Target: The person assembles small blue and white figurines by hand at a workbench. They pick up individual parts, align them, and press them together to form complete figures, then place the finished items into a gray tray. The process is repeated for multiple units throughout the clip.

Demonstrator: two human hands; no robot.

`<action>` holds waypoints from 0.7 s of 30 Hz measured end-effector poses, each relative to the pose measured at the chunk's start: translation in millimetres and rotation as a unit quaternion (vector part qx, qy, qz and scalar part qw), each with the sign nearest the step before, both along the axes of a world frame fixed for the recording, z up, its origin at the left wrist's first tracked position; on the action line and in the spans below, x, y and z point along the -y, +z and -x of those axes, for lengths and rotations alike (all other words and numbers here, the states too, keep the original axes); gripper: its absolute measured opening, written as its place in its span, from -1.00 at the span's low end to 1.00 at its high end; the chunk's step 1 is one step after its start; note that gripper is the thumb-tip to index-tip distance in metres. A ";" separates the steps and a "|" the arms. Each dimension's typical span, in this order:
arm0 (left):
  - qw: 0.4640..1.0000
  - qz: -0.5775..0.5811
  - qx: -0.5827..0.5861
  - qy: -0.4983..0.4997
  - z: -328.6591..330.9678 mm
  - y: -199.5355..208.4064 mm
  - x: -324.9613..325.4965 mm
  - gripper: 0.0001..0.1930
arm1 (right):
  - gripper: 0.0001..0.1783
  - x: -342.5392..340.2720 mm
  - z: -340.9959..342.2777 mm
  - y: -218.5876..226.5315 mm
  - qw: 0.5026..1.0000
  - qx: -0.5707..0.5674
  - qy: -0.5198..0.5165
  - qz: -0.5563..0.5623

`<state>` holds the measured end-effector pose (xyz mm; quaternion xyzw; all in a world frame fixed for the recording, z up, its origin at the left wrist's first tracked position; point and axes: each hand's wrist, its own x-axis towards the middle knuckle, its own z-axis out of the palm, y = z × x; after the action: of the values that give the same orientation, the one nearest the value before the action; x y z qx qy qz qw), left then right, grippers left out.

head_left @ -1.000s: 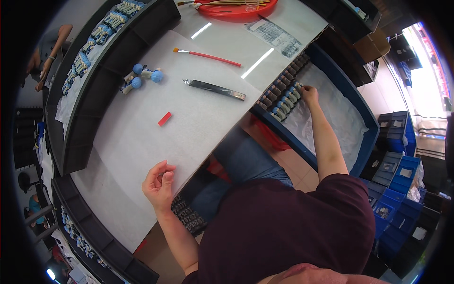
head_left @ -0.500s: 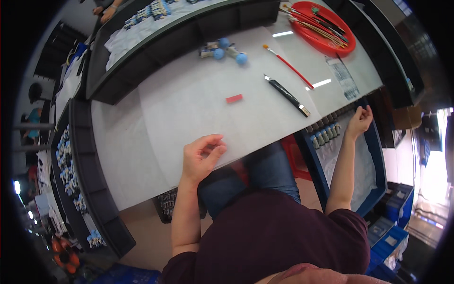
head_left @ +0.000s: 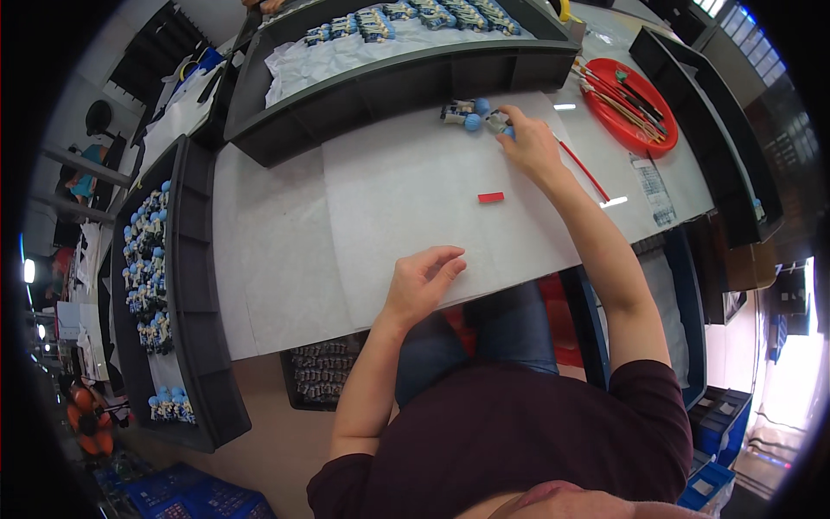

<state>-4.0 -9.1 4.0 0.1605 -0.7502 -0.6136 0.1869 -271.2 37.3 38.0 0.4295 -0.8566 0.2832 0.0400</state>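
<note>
My right hand [head_left: 532, 149] is at the far side of the white work sheet, its fingers closed round a small blue-headed figurine [head_left: 498, 123] that still appears to rest on the sheet. Just left of it lie two more blue-headed figurines [head_left: 464, 114]. My left hand [head_left: 421, 284] hovers by the near table edge, fingers curved, thumb and forefinger apart, holding nothing. Between the hands a small red block [head_left: 491, 198] lies on the sheet [head_left: 406, 199]. A red-handled paintbrush [head_left: 584, 170] shows right of my right forearm; the forearm covers where the craft knife lay.
A dark tray [head_left: 415, 78] with rows of figurines borders the table's far side. Another figurine-filled tray [head_left: 194, 303] stands at the left. A red dish [head_left: 596, 104] of brushes sits at the far right, before a dark bin [head_left: 709, 130]. A blue crate [head_left: 687, 285] is below right.
My right hand has moved from the crate at the right to the far figurines and closed on one. My left hand keeps its curved pose. The whole view has shifted.
</note>
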 end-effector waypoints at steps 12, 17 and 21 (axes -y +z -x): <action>0.930 -0.337 -0.138 -0.038 -4.8 2.8 16.3 -0.60 | -0.46 -40.9 -161.3 -22.7 0.842 0.312 0.292 0.328; 0.932 -0.324 -0.126 0.103 -4.9 1.1 18.4 -0.67 | -0.55 -46.5 -161.5 -30.3 0.880 0.287 0.238 0.294; 0.923 -0.325 -0.140 0.153 0.6 4.8 17.9 -0.68 | -0.72 -55.3 -162.7 -27.7 0.786 0.513 0.187 0.290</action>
<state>-4.7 -27.0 8.8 0.2377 -0.4421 -0.8040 0.3189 -108.5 92.6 10.2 0.3408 -0.5320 0.6985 -0.3361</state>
